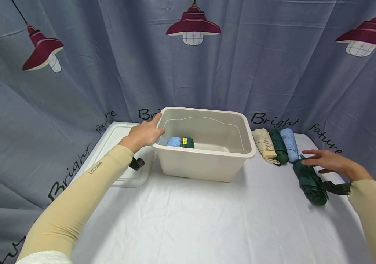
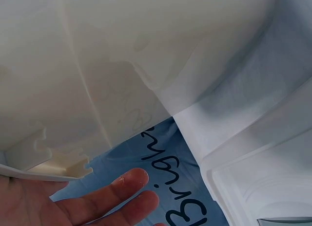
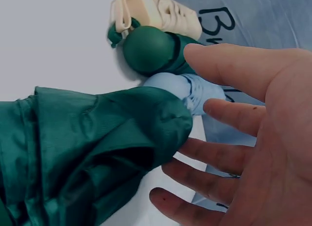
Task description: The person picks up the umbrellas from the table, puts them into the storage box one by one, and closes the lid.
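In the head view, my left hand (image 1: 143, 135) rests at the left end of a beige plastic bin (image 1: 204, 163). Its thumb reaches over the rim, while the left wrist view shows fairly straight fingers (image 2: 114, 199) outside the wall. My right hand (image 1: 333, 163) hovers over the far end of a dark green rolled fabric bundle (image 1: 310, 183). In the right wrist view its spread fingers (image 3: 209, 182) are close to the bundle's rounded end; whether they touch cannot be told. Inside the bin lie a light blue bundle (image 1: 174, 142) and a dark green one (image 1: 188, 143) with a yellow label.
Right of the bin, a cream roll (image 1: 265, 145), a green roll (image 1: 278, 146) and a light blue roll (image 1: 289, 145) lie side by side. A white lid (image 1: 141, 179) lies left of the bin, partly under my left arm. A grey-blue curtain (image 1: 207, 73) hangs behind the white table (image 1: 201, 220).
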Demonstrator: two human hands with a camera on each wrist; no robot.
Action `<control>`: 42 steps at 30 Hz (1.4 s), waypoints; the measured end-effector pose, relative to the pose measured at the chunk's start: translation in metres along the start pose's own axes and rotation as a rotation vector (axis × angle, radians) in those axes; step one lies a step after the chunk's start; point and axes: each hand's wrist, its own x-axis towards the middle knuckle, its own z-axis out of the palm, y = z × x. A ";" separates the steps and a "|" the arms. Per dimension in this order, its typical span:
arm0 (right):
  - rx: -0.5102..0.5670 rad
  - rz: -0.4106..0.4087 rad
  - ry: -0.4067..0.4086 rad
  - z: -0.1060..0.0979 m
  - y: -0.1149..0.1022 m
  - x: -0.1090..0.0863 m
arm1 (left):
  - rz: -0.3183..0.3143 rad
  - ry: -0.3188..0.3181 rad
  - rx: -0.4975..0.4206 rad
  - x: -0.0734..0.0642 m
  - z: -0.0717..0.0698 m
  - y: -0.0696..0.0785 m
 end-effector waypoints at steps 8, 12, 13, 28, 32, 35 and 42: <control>0.047 0.083 -0.049 0.005 0.008 0.006 | -0.005 -0.006 -0.001 -0.001 -0.001 0.000; 0.055 0.098 -0.067 0.007 0.015 0.008 | 0.000 -0.002 -0.007 -0.001 -0.001 0.000; 0.058 0.101 -0.070 0.008 0.017 0.009 | 0.001 -0.001 -0.009 -0.001 -0.001 0.000; 0.053 0.135 -0.076 0.013 0.005 0.008 | -0.001 0.005 -0.005 -0.001 0.000 -0.001; 0.043 0.144 -0.060 0.015 0.005 0.008 | 0.001 0.004 0.005 -0.001 0.001 -0.001; 0.049 0.146 -0.047 0.016 0.004 0.008 | 0.003 0.004 0.004 0.000 0.001 -0.001; 0.075 0.157 -0.012 0.016 0.005 0.007 | -0.002 0.005 0.000 -0.001 0.000 -0.001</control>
